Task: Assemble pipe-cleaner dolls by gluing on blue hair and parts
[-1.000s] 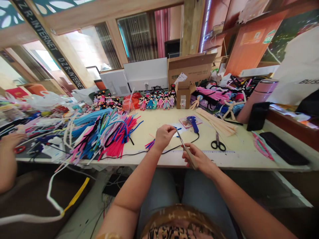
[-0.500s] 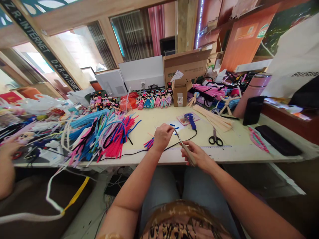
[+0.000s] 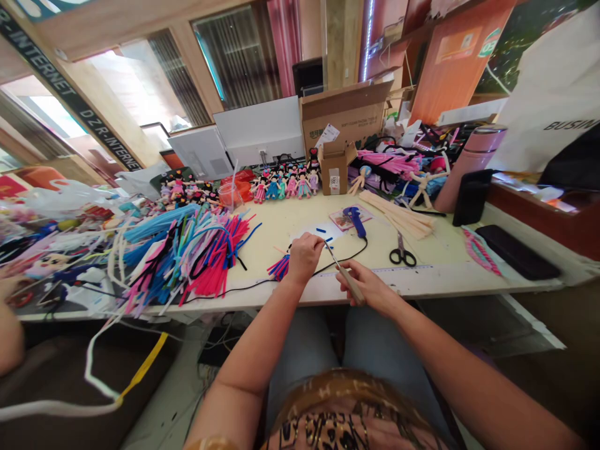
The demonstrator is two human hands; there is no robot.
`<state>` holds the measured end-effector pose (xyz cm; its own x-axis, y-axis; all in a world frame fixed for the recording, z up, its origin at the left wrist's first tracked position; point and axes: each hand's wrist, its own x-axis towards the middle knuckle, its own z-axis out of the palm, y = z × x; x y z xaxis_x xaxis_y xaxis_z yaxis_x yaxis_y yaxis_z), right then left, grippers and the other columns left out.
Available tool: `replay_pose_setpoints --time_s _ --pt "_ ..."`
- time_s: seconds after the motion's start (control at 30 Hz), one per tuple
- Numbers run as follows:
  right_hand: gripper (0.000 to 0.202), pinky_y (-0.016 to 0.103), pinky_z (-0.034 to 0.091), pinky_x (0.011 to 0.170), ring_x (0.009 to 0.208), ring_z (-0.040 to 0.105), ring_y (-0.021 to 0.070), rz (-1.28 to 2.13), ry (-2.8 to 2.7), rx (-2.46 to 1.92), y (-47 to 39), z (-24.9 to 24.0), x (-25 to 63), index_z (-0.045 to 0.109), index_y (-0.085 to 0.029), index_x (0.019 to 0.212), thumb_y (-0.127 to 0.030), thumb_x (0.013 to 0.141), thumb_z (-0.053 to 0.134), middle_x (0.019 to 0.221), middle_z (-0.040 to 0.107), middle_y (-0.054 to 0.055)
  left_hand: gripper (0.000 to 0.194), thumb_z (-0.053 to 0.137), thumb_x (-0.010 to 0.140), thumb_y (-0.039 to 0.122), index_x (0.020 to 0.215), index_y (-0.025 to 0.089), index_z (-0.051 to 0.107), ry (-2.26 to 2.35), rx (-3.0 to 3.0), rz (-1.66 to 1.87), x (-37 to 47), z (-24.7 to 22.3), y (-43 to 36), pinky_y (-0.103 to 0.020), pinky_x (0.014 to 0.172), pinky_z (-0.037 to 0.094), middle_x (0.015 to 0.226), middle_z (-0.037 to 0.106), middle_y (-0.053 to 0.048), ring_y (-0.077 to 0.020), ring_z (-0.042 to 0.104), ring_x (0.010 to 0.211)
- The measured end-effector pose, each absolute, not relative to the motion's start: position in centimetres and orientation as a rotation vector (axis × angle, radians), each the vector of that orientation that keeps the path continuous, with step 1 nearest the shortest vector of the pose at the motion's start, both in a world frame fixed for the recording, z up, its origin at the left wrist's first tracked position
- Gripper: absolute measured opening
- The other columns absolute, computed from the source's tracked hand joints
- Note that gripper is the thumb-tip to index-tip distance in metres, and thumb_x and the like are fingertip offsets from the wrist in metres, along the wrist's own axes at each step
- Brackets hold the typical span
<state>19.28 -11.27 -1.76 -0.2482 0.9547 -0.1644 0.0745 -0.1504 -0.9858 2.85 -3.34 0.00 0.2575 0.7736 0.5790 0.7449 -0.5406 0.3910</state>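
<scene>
My left hand [image 3: 305, 255] is closed in a pinch above the table; what its fingertips hold is too small to make out. My right hand [image 3: 368, 284] is wrapped round a tan-handled metal tool [image 3: 351, 284] with a slim tip, whose exact kind I cannot tell. That tip reaches my left fingertips. Short blue pipe cleaner pieces [image 3: 321, 230] lie just beyond. Left of my left hand is a small bunch of blue and pink pipe cleaners [image 3: 279, 267], partly hidden by it. A blue glue gun [image 3: 356, 221] rests on a card behind my hands.
Black-handled scissors [image 3: 402, 255] lie right of my hands. A big heap of coloured pipe cleaners [image 3: 197, 250] covers the left. Small dolls [image 3: 290, 184] stand beside a cardboard box [image 3: 334, 170] at the back. A black cord [image 3: 253, 285] crosses the table. Another person's arm [image 3: 9, 325] shows far left.
The camera view has shifted slightly. My hands keep nearly the same pose, with the tool's tip still at my left fingertips.
</scene>
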Motion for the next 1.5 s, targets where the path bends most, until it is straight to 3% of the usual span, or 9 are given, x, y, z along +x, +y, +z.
replay_pose_setpoints --time_s 0.37,0.63,0.87,1.17,1.5 --pt "0.044 0.020 0.044 0.038 0.048 0.050 0.0081 1.489 -1.382 -1.268 -11.3 -1.8 19.2 0.050 -0.022 0.098 -0.058 0.075 0.062 0.066 0.055 -0.005 0.011 0.057 0.086 0.019 0.080 0.017 0.066 1.520 2.460 1.158 2.8 -0.5 -3.3 -0.028 0.074 0.042 0.079 0.064 -0.004 -0.0157 0.060 0.078" --pt "0.039 0.018 0.038 0.034 0.042 0.048 0.0075 1.511 -1.299 -1.335 -10.8 -1.5 18.9 0.051 -0.022 0.092 -0.054 0.074 0.064 0.058 0.053 -0.007 0.013 0.056 0.086 0.021 0.080 0.017 0.066 1.551 2.440 1.124 2.8 -1.4 -2.7 -0.028 0.075 0.042 0.080 0.064 -0.005 -0.0158 0.060 0.079" --pt "0.039 0.017 0.034 0.032 0.038 0.046 0.0076 1.560 -1.241 -1.387 -9.3 -2.7 19.6 0.048 -0.021 0.081 -0.054 0.071 0.067 0.052 0.053 -0.007 0.016 0.054 0.088 0.025 0.082 0.017 0.066 1.647 2.411 0.935 3.7 -3.5 -1.2 -0.028 0.077 0.041 0.087 0.064 -0.006 -0.0163 0.059 0.082" --pt "0.028 0.016 0.032 0.030 0.036 0.046 0.0076 1.710 -1.188 -1.412 -7.5 -3.2 19.4 0.047 -0.021 0.083 -0.044 0.081 0.062 0.051 0.053 -0.006 0.022 0.046 0.091 0.025 0.090 0.016 0.066 1.810 2.394 0.648 3.4 -4.0 -0.9 -0.031 0.080 0.040 0.095 0.064 -0.009 -0.0193 0.060 0.088" --pt "0.040 0.018 0.036 0.032 0.039 0.046 0.0077 1.642 -1.315 -1.447 -7.6 -3.3 19.3 0.048 -0.021 0.086 -0.054 0.074 0.068 0.054 0.055 -0.005 0.023 0.043 0.087 0.018 0.087 0.016 0.066 1.803 2.184 0.679 3.4 -3.6 -0.5 -0.029 0.081 0.042 0.092 0.068 -0.009 -0.0188 0.061 0.090"
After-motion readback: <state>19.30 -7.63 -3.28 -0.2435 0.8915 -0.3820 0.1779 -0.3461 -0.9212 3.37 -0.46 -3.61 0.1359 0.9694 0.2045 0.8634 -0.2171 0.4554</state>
